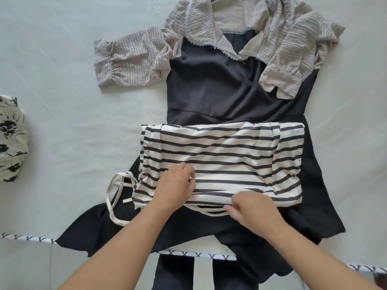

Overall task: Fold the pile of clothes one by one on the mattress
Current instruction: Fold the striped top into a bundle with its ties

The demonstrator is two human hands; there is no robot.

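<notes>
A black-and-white striped garment (226,155) lies folded into a wide rectangle on top of a black dress (211,88) spread flat on the pale mattress (62,101). My left hand (176,189) rests on the striped garment's near left part with fingers curled into the fabric. My right hand (251,208) pinches the garment's near edge by a white strap. A white tie strap (117,197) loops out to the left over the black hem. A beige textured blouse (240,28) lies over the dress's top.
A folded black-and-white floral cloth (10,139) sits at the left edge. The mattress's patterned piping (27,238) runs along the near edge, with the black dress hem hanging over it. Open mattress lies left and right of the clothes.
</notes>
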